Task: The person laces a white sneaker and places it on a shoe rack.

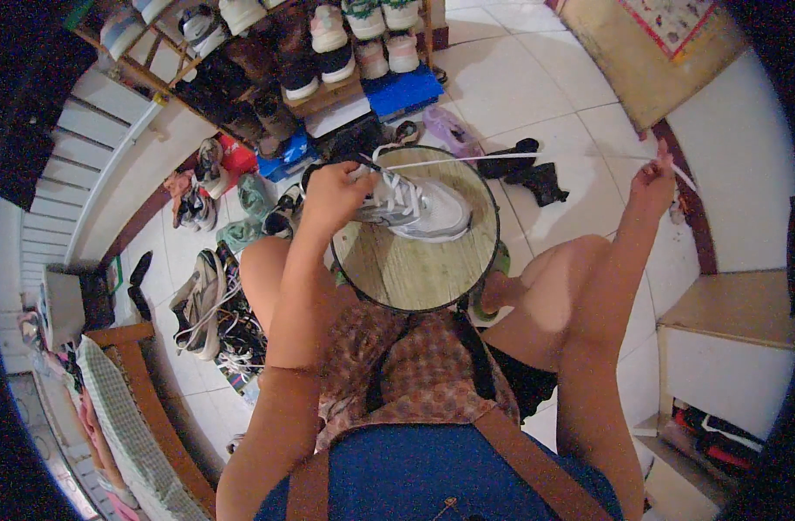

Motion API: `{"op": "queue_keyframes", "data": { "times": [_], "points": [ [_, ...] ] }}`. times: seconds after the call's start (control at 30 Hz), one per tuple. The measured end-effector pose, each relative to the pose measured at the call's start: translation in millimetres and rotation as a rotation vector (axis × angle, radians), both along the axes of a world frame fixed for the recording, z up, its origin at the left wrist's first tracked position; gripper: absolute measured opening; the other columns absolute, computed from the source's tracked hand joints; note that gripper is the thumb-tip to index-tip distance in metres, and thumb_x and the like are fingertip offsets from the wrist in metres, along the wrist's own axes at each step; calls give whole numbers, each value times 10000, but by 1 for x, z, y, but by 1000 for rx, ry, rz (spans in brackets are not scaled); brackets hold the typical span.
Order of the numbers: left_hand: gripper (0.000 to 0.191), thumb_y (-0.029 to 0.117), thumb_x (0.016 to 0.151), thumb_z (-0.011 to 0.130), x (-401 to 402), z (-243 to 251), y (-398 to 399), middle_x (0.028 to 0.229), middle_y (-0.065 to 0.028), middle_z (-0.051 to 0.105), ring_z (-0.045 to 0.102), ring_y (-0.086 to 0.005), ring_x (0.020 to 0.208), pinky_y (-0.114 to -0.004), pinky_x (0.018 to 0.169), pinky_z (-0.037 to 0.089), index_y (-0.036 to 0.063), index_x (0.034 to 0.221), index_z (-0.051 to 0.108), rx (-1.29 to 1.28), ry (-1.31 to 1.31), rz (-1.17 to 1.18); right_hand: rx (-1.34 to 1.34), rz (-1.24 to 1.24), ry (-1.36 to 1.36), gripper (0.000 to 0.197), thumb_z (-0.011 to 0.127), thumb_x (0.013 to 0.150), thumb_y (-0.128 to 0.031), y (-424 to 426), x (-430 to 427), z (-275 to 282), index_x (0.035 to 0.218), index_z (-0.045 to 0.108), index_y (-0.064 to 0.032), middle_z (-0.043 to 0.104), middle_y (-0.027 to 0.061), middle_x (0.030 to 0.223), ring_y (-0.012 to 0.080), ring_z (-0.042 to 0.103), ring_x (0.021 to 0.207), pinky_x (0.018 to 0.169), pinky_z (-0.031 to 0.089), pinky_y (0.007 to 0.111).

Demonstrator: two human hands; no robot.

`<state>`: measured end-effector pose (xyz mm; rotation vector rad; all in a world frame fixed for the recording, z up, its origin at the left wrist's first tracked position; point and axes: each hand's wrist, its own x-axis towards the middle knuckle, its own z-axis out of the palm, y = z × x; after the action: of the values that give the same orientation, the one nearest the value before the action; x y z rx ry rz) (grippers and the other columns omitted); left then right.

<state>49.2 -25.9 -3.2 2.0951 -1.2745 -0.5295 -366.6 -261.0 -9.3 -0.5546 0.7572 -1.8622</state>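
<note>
A white and grey sneaker (430,205) rests on a round wood-patterned stool top (404,273) between my knees, its toe towards the right. My left hand (342,192) grips it near the ankle opening and top eyelets; the fingers hide that part, so I cannot tell whether they also pinch a lace. White lace crosses the eyelets. One long end of the shoelace (501,156) stretches almost straight from the top of the shoe to my right hand (654,182), which pinches it far out to the right, with a short tail hanging past the fingers.
A shoe rack (176,78) full of shoes stands ahead. A beige sneaker (202,299) and a pile of laces (241,332) lie on the left floor. Black cloth items (527,172) lie beyond the stool. A cabinet (729,309) stands at right.
</note>
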Motion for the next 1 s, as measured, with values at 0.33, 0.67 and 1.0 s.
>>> {"op": "queue_keyframes", "data": {
  "times": [0.33,0.67,1.0],
  "points": [
    [305,292,833,579,13,0,19,725,-181,619,617,-287,669,-364,603,463,-9,866,618,-158,8,-70,68,-485,430,181,465,895,-103,2,-53,-19,1005,524,29,651,126,946,97,423,533,457,344,207],
    [260,96,633,726,12,11,51,863,-53,579,530,-267,831,-350,723,444,99,883,652,-455,-374,-248,-276,117,659,158,533,876,-135,86,149,17,947,635,-37,656,46,815,53,451,581,513,370,179],
    [284,105,588,760,9,-5,49,854,-60,599,527,-259,840,-356,712,445,78,849,649,-423,-240,-157,-1153,388,1399,253,574,693,-14,153,269,7,922,648,-91,638,79,858,238,614,793,655,500,308]
  ]
}}
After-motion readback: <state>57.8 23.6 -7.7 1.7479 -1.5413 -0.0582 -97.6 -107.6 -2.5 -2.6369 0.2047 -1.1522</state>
